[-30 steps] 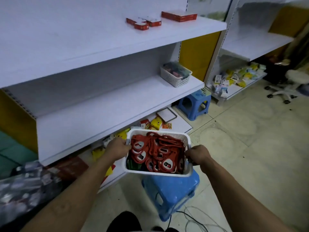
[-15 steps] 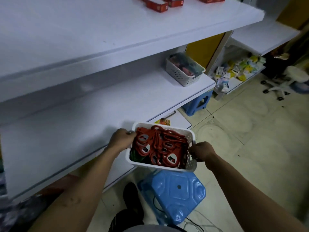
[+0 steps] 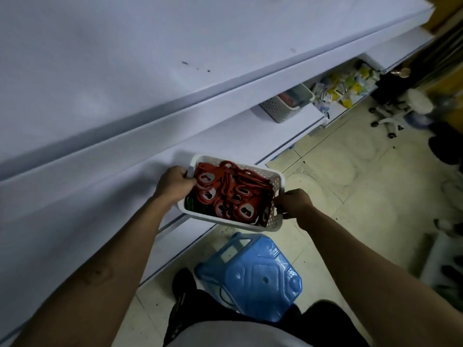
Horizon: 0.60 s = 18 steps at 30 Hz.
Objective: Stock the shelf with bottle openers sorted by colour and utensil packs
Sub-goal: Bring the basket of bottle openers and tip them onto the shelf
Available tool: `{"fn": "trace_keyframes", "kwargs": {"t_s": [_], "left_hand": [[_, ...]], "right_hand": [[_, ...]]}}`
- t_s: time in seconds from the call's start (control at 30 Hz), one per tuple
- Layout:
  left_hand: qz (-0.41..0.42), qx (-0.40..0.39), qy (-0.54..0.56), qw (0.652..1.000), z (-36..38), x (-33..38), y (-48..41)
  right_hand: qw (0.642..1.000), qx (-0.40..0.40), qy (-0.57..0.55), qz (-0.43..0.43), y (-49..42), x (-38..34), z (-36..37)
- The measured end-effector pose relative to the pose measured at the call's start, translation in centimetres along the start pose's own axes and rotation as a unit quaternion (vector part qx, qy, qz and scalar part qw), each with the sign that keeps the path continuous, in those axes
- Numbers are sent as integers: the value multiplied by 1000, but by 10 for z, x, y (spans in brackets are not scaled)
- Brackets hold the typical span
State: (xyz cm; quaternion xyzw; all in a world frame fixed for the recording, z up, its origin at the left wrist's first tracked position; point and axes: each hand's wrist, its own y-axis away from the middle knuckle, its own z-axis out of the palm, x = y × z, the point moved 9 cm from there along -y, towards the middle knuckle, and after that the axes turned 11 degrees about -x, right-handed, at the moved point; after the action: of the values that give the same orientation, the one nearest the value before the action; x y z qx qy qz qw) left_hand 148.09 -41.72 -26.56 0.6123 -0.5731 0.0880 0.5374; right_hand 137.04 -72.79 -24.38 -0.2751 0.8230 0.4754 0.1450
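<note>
I hold a white perforated basket (image 3: 271,222) in both hands, at the front edge of the white middle shelf (image 3: 105,196). It is heaped with several red bottle openers (image 3: 229,194), and something green (image 3: 191,205) shows beneath them at its left end. My left hand (image 3: 175,184) grips the basket's left rim, thumb inside on the openers. My right hand (image 3: 293,202) grips the right handle. The basket's far end sits over the shelf board, its near end over the floor.
A second white basket (image 3: 281,110) with contents stands further right on the same shelf. The upper shelf (image 3: 150,58) overhangs above. A blue plastic stool (image 3: 253,276) stands on the tiled floor below the basket. Small packets (image 3: 343,88) lie on a low shelf, and a swivel chair (image 3: 400,113) stands at far right.
I have risen and stepped closer to the shelving. The basket has been carried up from over the stool and forward to the middle shelf's edge, both hands keeping their grip.
</note>
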Motion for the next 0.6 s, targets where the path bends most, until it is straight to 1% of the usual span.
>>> {"fn": "trace_keyframes", "kwargs": {"t_s": [0.13, 0.23, 0.33, 0.4, 0.43, 0.53, 0.57, 0.6], "left_hand": [[19, -31, 55, 998, 7, 3, -11], [51, -48, 99, 993, 12, 13, -19], [98, -41, 134, 985, 16, 28, -26], [104, -40, 147, 983, 21, 39, -34], [100, -44, 148, 983, 23, 42, -39], [104, -66, 127, 984, 31, 50, -52], [115, -74, 94, 986, 35, 54, -55], [119, -75, 32, 989, 40, 57, -60]], "right_hand": [[999, -4, -52, 7, -11, -6, -7], [997, -13, -76, 5, -25, -10, -18], [995, -26, -93, -9, -50, -18, -26], [993, -38, -112, -14, -72, -23, -30], [990, -52, -130, -20, -84, -26, -30], [972, -138, -176, -66, -123, -55, -24], [967, -159, -182, -84, -137, -68, -25], [962, -170, -186, -104, -150, -81, -28]]}}
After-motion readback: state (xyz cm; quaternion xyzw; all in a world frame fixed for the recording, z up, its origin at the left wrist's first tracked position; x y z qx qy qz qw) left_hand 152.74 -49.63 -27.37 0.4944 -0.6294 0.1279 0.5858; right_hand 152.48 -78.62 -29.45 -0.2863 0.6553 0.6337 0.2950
